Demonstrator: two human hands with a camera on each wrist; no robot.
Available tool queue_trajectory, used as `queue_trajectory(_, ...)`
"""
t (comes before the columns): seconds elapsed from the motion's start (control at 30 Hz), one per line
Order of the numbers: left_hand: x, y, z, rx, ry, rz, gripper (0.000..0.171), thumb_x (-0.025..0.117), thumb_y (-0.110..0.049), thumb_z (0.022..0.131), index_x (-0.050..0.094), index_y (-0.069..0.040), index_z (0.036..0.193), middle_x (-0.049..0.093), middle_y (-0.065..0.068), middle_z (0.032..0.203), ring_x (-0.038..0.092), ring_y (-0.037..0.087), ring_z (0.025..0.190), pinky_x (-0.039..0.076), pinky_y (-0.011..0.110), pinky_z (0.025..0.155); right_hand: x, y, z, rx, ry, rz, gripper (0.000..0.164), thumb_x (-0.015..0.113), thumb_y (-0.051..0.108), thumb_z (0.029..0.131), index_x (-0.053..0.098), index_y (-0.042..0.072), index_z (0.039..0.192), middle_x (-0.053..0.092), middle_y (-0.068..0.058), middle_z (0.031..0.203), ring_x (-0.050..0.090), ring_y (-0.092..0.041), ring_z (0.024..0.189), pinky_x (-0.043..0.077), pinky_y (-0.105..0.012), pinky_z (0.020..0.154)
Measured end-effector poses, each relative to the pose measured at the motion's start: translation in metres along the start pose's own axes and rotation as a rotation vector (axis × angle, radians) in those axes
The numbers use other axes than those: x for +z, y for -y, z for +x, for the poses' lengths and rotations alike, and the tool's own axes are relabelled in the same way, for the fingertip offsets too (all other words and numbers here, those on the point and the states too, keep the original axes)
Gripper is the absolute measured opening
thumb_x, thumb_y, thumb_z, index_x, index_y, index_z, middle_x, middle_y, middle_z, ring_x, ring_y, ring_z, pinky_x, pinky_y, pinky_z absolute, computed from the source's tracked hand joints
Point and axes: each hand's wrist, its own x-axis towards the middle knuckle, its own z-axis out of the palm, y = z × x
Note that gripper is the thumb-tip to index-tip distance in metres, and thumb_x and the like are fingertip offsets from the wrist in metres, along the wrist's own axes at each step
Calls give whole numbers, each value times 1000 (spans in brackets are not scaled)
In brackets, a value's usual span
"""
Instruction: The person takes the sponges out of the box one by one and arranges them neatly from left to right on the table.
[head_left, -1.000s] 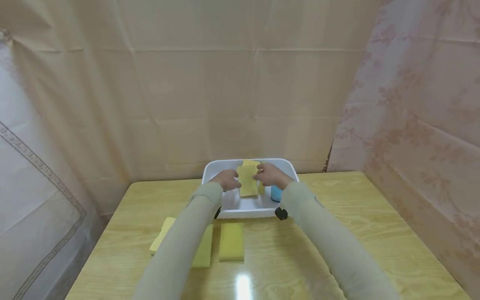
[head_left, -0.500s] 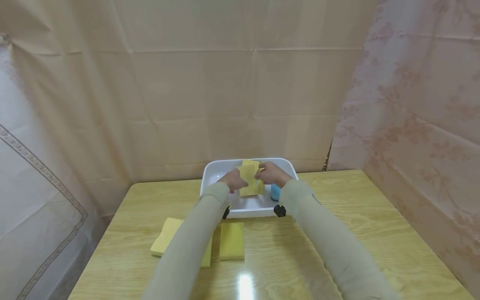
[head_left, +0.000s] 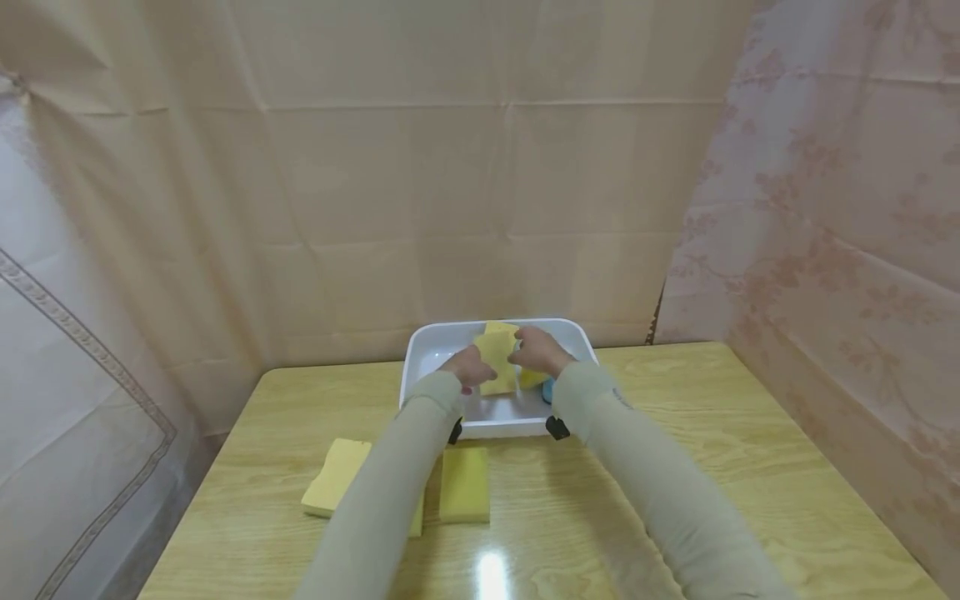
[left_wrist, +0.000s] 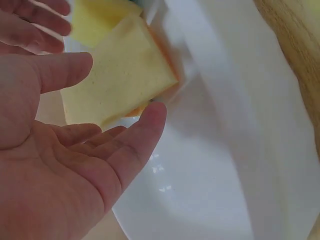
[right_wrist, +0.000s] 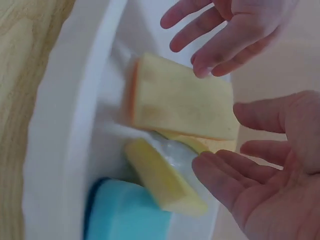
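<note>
A pale yellow sponge [head_left: 497, 358] with an orange underside leans in a white plastic tub [head_left: 502, 429], overlapping another yellow sponge [head_left: 501, 327] behind it. At its lower left hovers my left hand [head_left: 467, 367], thumb and fingers spread and holding nothing. My right hand [head_left: 540, 352] is over the tub's right half, fingers relaxed with nothing between them. Below it a yellow sponge [right_wrist: 162, 175] tilts against a light blue sponge [right_wrist: 127, 212], which has a dark blue layer. The left wrist view shows the pale sponge [left_wrist: 125, 70] beyond the left fingertips.
On the wooden table [head_left: 600, 533], in front of the tub, lie a yellow sponge [head_left: 464, 485] and a paler one [head_left: 337, 475] to its left. A third piece [head_left: 417, 512] is mostly hidden by the left sleeve. A beige curtain [head_left: 450, 208] hangs behind the table.
My left hand has moved right and down, away from the pale sponge's left edge. The upright yellow sponge by my right hand has tipped toward the blue one.
</note>
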Motion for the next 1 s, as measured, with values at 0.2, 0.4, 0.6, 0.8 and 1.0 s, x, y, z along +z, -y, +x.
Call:
queue_trajectory(0.2, 3, 2, 0, -16, 28, -40, 62, 67, -13, 94, 38, 9, 144, 47, 24, 145, 59, 36, 112, 60, 46, 79, 9, -12, -1, 88, 126, 55, 65, 66, 17, 96, 39, -12, 147, 43, -29, 150, 50, -42, 131, 37, -51, 114)
queue_trajectory(0.4, 6, 6, 3, -28, 29, -40, 59, 68, -11, 93, 42, 10, 141, 52, 24, 139, 61, 36, 107, 60, 45, 77, 17, -15, 2, 93, 129, 90, 66, 67, 15, 94, 38, -11, 148, 42, -28, 151, 56, -40, 123, 41, -48, 110)
queue_trajectory(0.6, 11, 10, 1, -27, 38, -106, 43, 68, -7, 91, 50, 7, 127, 59, 16, 111, 63, 35, 101, 60, 44, 78, 26, -14, 5, 105, 144, 173, 65, 67, 11, 94, 38, -12, 148, 67, -15, 90, 55, -15, 69, 55, -35, 78)
queue_trajectory(0.8, 12, 13, 0, -16, 20, -148, 46, 69, -7, 91, 46, 7, 129, 56, 16, 111, 62, 35, 101, 60, 42, 79, 30, -16, 5, 150, 154, 281, 68, 65, 8, 95, 31, -10, 152, 46, 2, 58, 42, -9, 49, 47, -28, 58)
queue_trajectory(1.0, 11, 15, -2, -4, -5, -153, 41, 68, -7, 91, 48, 8, 124, 57, 15, 106, 63, 33, 96, 60, 43, 79, 32, -15, 3, 163, 136, 351, 69, 66, 6, 95, 30, -10, 152, 60, -11, 82, 57, -16, 68, 58, -41, 86)
